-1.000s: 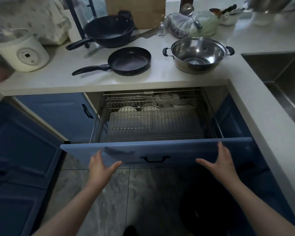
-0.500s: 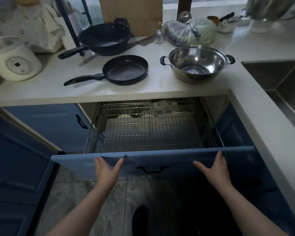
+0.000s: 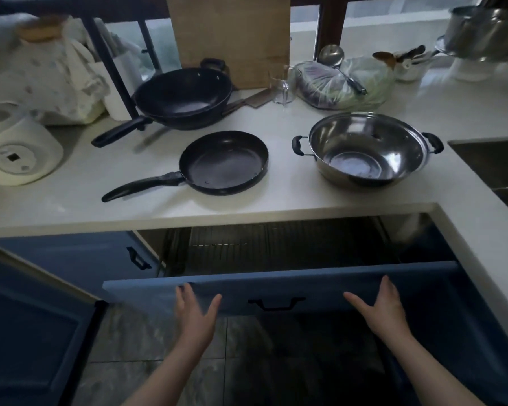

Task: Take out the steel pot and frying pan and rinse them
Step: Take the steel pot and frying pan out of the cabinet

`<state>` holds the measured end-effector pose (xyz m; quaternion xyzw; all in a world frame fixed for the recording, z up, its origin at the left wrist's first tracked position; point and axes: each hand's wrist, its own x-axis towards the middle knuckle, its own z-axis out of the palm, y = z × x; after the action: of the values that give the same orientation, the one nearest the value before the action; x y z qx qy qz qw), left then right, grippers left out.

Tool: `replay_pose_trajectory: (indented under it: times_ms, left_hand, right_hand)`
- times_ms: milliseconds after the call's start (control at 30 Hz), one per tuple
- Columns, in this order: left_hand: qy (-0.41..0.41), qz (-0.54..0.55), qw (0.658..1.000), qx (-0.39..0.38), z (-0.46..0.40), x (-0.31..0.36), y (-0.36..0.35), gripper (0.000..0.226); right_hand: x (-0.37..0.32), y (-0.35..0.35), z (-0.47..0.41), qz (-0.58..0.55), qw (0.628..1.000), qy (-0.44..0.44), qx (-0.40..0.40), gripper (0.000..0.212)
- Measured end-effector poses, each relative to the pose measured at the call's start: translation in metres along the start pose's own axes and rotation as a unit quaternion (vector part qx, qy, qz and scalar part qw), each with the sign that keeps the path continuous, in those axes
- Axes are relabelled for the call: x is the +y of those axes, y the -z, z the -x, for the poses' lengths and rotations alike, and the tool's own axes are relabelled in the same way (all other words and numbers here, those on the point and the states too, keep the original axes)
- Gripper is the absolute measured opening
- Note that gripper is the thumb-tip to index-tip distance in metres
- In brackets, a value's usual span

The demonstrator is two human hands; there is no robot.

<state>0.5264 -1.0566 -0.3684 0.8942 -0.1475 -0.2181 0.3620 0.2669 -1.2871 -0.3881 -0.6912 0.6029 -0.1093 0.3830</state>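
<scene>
The steel pot point(image 3: 365, 149) with two black handles stands on the white counter point(image 3: 285, 197), right of centre. Left of it lies the black frying pan point(image 3: 223, 162), its handle pointing left. Below the counter, a blue drawer point(image 3: 276, 291) with a wire rack inside is partly pushed in. My left hand point(image 3: 195, 313) presses flat against the drawer front at its left side, fingers apart. My right hand point(image 3: 383, 307) presses flat on the front at the right side, holding nothing.
A black wok point(image 3: 182, 96) sits behind the frying pan, with a knife point(image 3: 247, 102) and a wooden board point(image 3: 229, 36) beyond. A white rice cooker point(image 3: 15, 150) stands far left. A bagged vegetable point(image 3: 340, 85) lies at the back. The sink point(image 3: 493, 168) opens at right.
The drawer has slid inward under both palms, hiding most of the wire rack and the dishes. The view has tilted up toward the counter.
</scene>
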Motion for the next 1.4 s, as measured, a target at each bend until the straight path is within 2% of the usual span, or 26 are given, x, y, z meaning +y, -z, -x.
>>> replay_pose_trajectory:
  times_ms: [167,433,700,833,1067,1167,1267,1400]
  left_hand:
    - [0.014,0.003,1.0,0.004,-0.048,0.024,-0.007,0.084]
    - [-0.019,-0.014,0.999,-0.022,-0.123,0.039,-0.007,0.085]
    - [-0.02,0.003,0.999,-0.042,-0.157,0.045,-0.007,0.084]
    - [-0.013,0.04,0.998,-0.048,-0.16,0.05,-0.01,0.088]
    - [-0.016,-0.031,0.998,-0.061,-0.159,0.051,0.007,0.085]
    - [-0.024,-0.063,0.994,-0.084,-0.151,0.059,0.016,0.08]
    - [-0.055,-0.134,0.983,-0.116,-0.138,0.069,0.021,0.076]
    - [-0.116,-0.168,0.963,-0.175,-0.115,0.092,0.015,0.078]
  right_hand:
    - [-0.026,-0.007,-0.048,-0.002,1.0,0.01,-0.001,0.111]
    - [-0.063,-0.019,-0.115,0.043,0.998,0.035,0.006,0.108]
    - [-0.079,-0.037,-0.142,0.057,0.998,0.012,0.028,0.105]
    - [-0.08,-0.038,-0.142,0.059,0.997,0.025,0.033,0.111]
    - [-0.083,-0.008,-0.134,0.066,0.997,0.043,-0.003,0.096]
    - [-0.083,0.004,-0.126,0.064,0.997,0.036,-0.012,0.102]
    - [-0.076,0.017,-0.116,0.054,0.998,0.03,-0.005,0.107]
    - [-0.086,0.05,-0.095,0.041,0.998,0.035,0.028,0.104]
